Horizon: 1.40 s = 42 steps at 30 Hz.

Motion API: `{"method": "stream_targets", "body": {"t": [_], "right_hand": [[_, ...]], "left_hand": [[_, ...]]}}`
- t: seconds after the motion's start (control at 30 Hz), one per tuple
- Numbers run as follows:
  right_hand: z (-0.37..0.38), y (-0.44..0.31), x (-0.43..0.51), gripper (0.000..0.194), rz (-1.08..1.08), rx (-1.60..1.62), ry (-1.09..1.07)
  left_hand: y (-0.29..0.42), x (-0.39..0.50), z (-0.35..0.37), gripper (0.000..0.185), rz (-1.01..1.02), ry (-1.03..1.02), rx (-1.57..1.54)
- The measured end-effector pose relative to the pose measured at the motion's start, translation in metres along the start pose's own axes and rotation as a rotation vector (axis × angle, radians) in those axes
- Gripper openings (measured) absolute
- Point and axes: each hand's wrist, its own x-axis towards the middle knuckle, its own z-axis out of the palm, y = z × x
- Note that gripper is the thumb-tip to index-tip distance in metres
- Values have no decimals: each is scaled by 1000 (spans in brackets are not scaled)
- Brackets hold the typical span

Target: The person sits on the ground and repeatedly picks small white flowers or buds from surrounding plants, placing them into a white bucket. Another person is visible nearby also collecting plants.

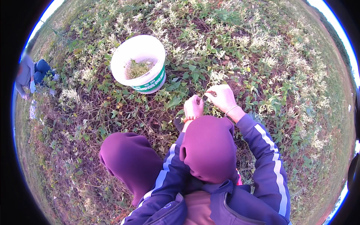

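Observation:
My left hand (193, 106), with a beaded bracelet at the wrist, is curled with its fingertips pinched at the lower part of a thin plant stem. Close beside it on the right, my right hand (222, 97) has thumb and forefinger together on the same stem. Pale flower clusters (218, 76) stand above the right hand. A white plastic bucket (149, 84) with a green printed band stands beyond my hands to the left, holding a small heap of greenish plant sprigs (137, 69).
Low leafy plants with whitish flowers (258, 42) and tangled vines surround me. My bent knees (209, 149) are just below my hands. Another person (28, 70) crouches at the far left, near a white bag or container (33, 109).

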Motion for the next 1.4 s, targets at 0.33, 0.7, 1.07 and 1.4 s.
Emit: {"method": "stream_targets", "body": {"t": [0.33, 0.7, 1.07, 1.4], "right_hand": [[28, 17, -3, 12, 2, 8, 53], [48, 9, -15, 13, 263, 250, 279], [72, 16, -20, 13, 482, 536, 335], [10, 4, -20, 16, -89, -52, 169]], "left_hand": [[0, -4, -2, 9, 13, -8, 47], [4, 0, 3, 10, 53, -59, -82], [1, -1, 4, 9, 35, -86, -98], [-9, -2, -9, 5, -51, -107, -191]]}}
